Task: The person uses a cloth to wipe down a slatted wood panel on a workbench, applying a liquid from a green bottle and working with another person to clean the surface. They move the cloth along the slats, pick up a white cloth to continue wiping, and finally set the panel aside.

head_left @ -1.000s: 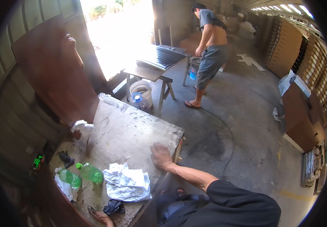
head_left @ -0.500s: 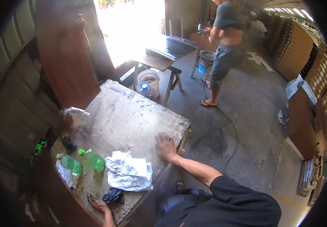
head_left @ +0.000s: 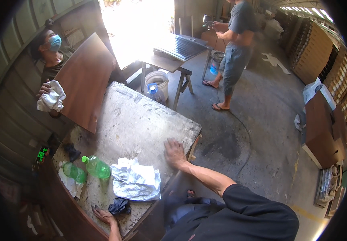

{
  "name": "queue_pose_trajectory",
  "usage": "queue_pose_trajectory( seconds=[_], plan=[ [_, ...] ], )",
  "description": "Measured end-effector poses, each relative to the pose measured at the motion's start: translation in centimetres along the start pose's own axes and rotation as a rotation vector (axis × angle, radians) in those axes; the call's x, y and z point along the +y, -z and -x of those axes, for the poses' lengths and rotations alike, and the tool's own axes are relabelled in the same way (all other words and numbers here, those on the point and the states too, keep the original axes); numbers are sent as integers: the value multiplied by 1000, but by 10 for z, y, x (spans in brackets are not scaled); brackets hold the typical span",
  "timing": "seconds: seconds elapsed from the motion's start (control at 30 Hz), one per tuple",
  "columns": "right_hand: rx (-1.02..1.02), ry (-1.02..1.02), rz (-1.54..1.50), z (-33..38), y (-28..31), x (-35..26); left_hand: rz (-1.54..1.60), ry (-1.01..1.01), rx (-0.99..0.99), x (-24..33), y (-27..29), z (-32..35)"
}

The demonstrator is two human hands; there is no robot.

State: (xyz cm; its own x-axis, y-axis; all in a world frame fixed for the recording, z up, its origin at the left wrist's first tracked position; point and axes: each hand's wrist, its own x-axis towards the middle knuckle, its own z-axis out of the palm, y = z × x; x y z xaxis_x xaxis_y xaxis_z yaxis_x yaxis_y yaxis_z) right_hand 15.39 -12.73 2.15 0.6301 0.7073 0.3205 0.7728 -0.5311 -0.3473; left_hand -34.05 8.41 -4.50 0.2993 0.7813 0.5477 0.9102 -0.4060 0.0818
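My right hand (head_left: 175, 153) lies flat near the right edge of the worn, pale-topped table (head_left: 137, 108), fingers spread and holding nothing. At the table's lower left, my left hand (head_left: 104, 215) also rests palm down, fingers stretched out, next to a crumpled black cloth (head_left: 119, 205). Between my hands lies a folded white cloth (head_left: 136, 180). Left of it are a green plastic bottle (head_left: 97, 167) on its side and a second green bottle (head_left: 74, 172). Across the table a masked co-worker holds a reddish-brown wooden panel (head_left: 86, 80) tilted, with a white rag (head_left: 52, 97) in one hand.
Beyond the table, a white bucket (head_left: 156, 82) stands by a trestle bench (head_left: 163, 63) bearing slatted dark panels. Another person there holds a spray gun (head_left: 208, 22); its hose (head_left: 245, 132) crosses the floor. Brown boards (head_left: 322, 124) and tall stacks (head_left: 312, 52) line the right.
The co-worker's panel has tipped down toward the table, and the rag hand has moved up and left. The spraying person has shifted stance and lifted the gun. My hands stay put.
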Motion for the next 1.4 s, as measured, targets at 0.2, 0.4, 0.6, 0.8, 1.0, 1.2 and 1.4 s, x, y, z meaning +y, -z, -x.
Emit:
queue_pose_trajectory(
  seconds=[0.2, 0.4, 0.6, 0.8, 1.0, 1.2, 1.4],
  plan=[
    [-16, -13, 55, -1, 3, 0, -13, 33, -59, 3, 1, -3],
    [18, -2, -14, -1, 4, -1, -14, 24, -21, -4, -4, -2],
    [23, -3, 7, -3, 1, 1, -31, 5, -16, -5, -6, -2],
    [5, -6, 42, 0, -2, 8, 14, 60, -63, -3, -8, -4],
    [4, 11, 35, 1, -1, 5, 115, -91, 145, -16, -24, 6],
    [-9, 16, 23, 0, 2, -3, 44, -73, 215, -14, -13, 2],
    [64, 31, 1, 0, 3, 0, 33, -52, 35, -8, 0, -3]
  ],
)
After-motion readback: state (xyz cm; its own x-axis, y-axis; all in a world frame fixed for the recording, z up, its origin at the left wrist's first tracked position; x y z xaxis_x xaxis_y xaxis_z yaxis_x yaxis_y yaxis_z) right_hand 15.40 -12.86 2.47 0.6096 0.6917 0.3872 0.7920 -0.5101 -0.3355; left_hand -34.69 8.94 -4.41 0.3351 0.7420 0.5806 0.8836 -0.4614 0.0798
